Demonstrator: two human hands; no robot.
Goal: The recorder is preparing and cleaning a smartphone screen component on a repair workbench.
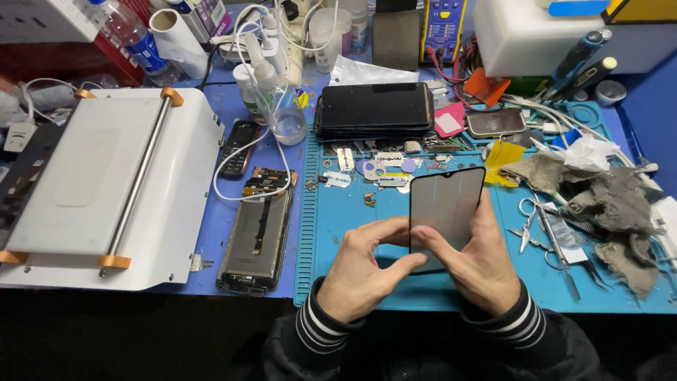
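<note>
Glass phone panel: grasped at its lower end by left hand and right hand; bottom edge hidden behind fingers.

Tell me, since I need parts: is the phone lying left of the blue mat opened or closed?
Opened: the phone lies with its board and flex cable exposed.

Single head-worn view, looking steeply down from close above onto a cluttered blue silicone work mat, near edge toward the wearer, shelves far.
</note>
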